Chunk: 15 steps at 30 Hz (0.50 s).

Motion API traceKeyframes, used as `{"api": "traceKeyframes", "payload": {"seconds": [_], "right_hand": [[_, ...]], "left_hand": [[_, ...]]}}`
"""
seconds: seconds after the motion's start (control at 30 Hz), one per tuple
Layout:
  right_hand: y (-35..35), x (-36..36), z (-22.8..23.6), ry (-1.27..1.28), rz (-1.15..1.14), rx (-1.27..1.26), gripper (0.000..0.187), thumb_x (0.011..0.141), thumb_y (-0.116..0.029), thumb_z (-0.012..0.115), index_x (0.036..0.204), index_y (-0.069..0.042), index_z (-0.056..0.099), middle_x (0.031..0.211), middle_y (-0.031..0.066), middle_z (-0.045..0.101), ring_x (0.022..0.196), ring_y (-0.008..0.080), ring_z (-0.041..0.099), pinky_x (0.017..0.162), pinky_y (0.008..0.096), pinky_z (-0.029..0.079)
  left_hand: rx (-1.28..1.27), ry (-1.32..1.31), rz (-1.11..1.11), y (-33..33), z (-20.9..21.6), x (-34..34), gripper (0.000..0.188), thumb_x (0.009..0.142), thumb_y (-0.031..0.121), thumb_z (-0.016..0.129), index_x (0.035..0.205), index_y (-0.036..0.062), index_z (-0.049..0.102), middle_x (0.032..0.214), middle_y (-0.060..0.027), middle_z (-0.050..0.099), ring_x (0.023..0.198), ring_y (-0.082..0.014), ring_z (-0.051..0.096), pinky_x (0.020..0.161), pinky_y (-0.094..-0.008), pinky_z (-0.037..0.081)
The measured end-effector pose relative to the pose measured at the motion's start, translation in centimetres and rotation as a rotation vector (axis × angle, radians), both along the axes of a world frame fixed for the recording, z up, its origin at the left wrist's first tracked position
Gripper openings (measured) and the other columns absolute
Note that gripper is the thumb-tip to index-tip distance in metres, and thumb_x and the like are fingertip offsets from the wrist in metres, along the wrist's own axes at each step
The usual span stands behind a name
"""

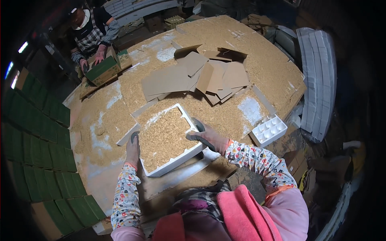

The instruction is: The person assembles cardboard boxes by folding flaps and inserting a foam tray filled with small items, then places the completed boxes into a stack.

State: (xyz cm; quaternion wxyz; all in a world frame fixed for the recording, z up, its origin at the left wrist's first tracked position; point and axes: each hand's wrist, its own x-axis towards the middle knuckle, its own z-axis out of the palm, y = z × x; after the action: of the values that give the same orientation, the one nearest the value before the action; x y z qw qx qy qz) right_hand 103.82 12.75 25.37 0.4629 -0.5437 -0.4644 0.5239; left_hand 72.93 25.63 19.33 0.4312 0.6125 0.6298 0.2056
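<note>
Between my hands is a white foam box [173,164], filled to its rim with tan loose grain like sawdust or husk. It sits tilted at the near edge of the table. My left hand [134,145], in a glove with grey fingers, is closed against the box's left side. With the thumb over the rim and the other fingers largely hidden outside, my right hand [207,136] grips the right side. Just beyond my left hand, a white strip [128,134] stands in the loose grain. Whatever lies under the grain in the box is hidden.
Flat brown cardboard pieces [173,78] lie piled mid-table. A white foam tray with round hollows [269,131] sits at the right edge. Across the table, a person in pink gloves handles a green carton [102,70]. Green cartons [40,148] are stacked left; white foam pieces [317,80] stand right.
</note>
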Motion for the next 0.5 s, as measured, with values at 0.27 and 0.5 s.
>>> {"api": "traceKeyframes", "payload": {"seconds": [0.27,0.5], "right_hand": [[-2.7,3.4,4.3,0.217,-0.206,-0.098,0.078,0.077,-0.009,0.075,0.140,0.003,0.031,0.121,0.0084,0.052,0.105,0.0133,0.052,0.090,0.0246,0.044],[-1.5,-2.8,1.8,0.016,0.000,-0.064,0.080,0.081,-0.024,0.074,0.143,-0.004,0.027,0.121,0.0107,0.049,0.109,0.0160,0.047,0.094,0.0278,0.041]], "left_hand": [[0.314,-0.362,0.203,-3.6,-3.0,0.8,0.041,0.101,0.026,0.035,0.127,-0.0026,0.049,0.123,-0.0143,0.055,0.113,-0.0223,0.052,0.100,-0.0311,0.038],[0.114,-0.928,0.161,-3.6,-2.8,-0.7,0.041,0.101,0.027,0.039,0.131,0.0013,0.046,0.120,-0.0069,0.054,0.109,-0.0151,0.051,0.094,-0.0265,0.042]]}}
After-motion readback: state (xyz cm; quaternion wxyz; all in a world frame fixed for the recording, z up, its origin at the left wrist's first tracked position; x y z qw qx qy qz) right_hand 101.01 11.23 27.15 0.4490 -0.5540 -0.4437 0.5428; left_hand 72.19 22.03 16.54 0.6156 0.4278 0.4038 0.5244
